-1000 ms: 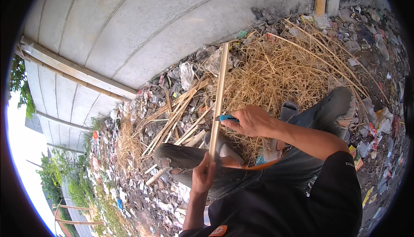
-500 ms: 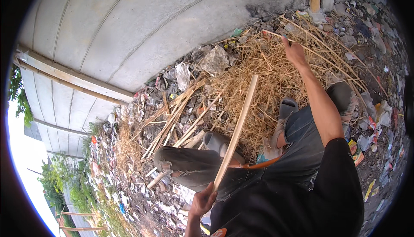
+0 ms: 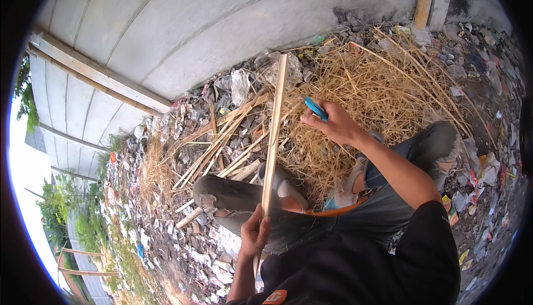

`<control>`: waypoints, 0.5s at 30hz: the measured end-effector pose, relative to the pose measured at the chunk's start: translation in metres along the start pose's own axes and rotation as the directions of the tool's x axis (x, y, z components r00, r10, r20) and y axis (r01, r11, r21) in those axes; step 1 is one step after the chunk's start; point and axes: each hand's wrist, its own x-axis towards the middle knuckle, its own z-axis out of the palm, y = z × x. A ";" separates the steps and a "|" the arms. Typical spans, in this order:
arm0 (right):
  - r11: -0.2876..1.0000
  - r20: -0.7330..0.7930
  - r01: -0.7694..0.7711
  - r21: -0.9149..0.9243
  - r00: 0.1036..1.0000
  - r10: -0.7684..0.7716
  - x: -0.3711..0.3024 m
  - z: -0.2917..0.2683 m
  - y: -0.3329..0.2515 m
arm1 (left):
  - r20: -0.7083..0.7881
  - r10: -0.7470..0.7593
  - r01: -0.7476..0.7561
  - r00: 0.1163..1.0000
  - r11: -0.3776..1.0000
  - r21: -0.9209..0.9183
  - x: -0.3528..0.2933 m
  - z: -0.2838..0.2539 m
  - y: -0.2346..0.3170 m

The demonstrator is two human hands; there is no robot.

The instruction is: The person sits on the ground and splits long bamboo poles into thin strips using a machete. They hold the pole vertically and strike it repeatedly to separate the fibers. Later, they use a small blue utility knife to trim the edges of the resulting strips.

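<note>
Two hands in view, and I'm watching both from above. Nearest me, the left hand is wrapped tight around the lower end of a long bamboo strip — fingers curled closed on it just above the lap. That strip runs up and away from the body, slightly tilted, crossing over the bent knee in torn grey trousers, its far end reaching toward the foot of the wall. Further out, the right hand is closed around a blue-handled knife; I see the blue handle poking out past the fingers, well to the right of the strip and not touching it. Behind that hand lies a big heap of dry straw, with split bamboo offcuts scattered to its left over litter and plastic scraps — a messy patch of ground. Farthest off, the pale concrete wall curves across the top.
</note>
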 end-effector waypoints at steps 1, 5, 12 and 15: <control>1.000 0.011 0.024 -0.007 1.000 -0.024 -0.004 0.005 -0.004 | 0.005 0.001 -0.001 1.000 1.000 0.013 0.003 0.003 -0.001; 0.982 0.135 0.151 -0.113 0.982 -0.135 -0.011 0.015 -0.005 | 0.065 -0.013 0.012 0.998 1.000 0.018 0.008 0.014 0.002; 0.988 0.027 0.153 0.017 0.988 -0.154 -0.018 0.037 0.006 | 0.155 0.082 -0.078 0.985 0.996 -0.035 0.035 0.027 0.004; 0.990 0.009 0.137 0.019 0.991 -0.137 -0.024 0.038 -0.004 | 0.010 0.063 -0.062 0.998 0.997 -0.054 0.047 0.047 0.031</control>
